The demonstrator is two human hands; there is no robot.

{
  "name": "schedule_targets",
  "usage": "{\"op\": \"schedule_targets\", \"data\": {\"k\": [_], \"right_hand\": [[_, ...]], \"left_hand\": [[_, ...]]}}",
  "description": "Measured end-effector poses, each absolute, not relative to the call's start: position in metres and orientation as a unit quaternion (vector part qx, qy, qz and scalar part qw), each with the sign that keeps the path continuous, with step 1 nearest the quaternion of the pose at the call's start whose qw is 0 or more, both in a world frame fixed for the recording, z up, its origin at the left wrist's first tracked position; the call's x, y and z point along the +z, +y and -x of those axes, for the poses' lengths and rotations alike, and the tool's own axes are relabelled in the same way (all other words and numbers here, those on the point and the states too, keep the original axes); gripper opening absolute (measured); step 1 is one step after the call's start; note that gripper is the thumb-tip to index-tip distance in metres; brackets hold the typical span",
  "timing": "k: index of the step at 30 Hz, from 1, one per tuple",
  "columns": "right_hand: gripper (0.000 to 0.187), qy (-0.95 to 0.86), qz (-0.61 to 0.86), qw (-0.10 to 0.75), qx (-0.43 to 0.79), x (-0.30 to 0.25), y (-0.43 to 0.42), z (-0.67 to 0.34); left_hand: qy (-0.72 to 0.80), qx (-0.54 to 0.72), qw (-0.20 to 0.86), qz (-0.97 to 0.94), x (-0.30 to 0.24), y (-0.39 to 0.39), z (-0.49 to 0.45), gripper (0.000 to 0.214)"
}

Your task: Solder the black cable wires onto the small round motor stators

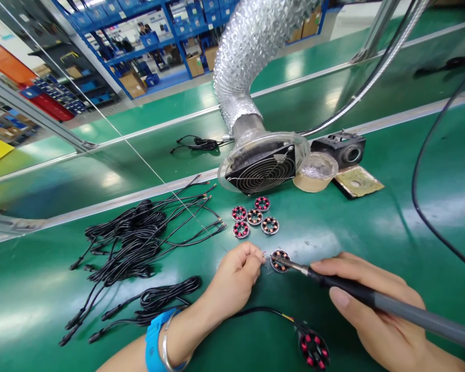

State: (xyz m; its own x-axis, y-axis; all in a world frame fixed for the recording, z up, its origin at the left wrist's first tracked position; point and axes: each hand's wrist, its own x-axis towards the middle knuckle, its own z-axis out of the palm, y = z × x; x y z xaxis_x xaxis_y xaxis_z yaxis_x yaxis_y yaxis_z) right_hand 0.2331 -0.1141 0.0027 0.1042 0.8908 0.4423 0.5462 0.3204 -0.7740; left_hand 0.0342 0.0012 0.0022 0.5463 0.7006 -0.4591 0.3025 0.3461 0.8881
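Observation:
My right hand [375,310] is closed around a grey-handled soldering iron [372,297], its metal tip resting on a small round coil ring [280,260] on the green mat. My left hand [236,276] is pinched just left of that ring, holding something thin I cannot make out; a fine wire runs up from it. Several more coil rings [254,218] lie in a cluster beyond. Another ring [313,350] with a black cable attached lies near my wrists.
A fume extractor fan [261,168] on a silver flexible duct [248,57] stands behind the rings. Beside it are a tape roll [315,173], a black iron stand [343,150] and a yellow sponge pad [358,182]. Bundles of black cables [127,243] lie left.

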Motion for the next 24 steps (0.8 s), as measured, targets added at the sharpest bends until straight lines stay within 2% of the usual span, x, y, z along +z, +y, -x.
{"op": "schedule_targets", "data": {"k": [11, 24], "right_hand": [[0.031, -0.668, 0.531, 0.478, 0.209, 0.011, -0.112, -0.231], [0.027, -0.659, 0.512, 0.523, 0.173, 0.020, -0.110, -0.221]], "left_hand": [[0.450, 0.145, 0.684, -0.556, 0.001, 0.001, -0.033, 0.025], [0.457, 0.132, 0.672, -0.567, 0.003, 0.001, -0.034, 0.025]]}}
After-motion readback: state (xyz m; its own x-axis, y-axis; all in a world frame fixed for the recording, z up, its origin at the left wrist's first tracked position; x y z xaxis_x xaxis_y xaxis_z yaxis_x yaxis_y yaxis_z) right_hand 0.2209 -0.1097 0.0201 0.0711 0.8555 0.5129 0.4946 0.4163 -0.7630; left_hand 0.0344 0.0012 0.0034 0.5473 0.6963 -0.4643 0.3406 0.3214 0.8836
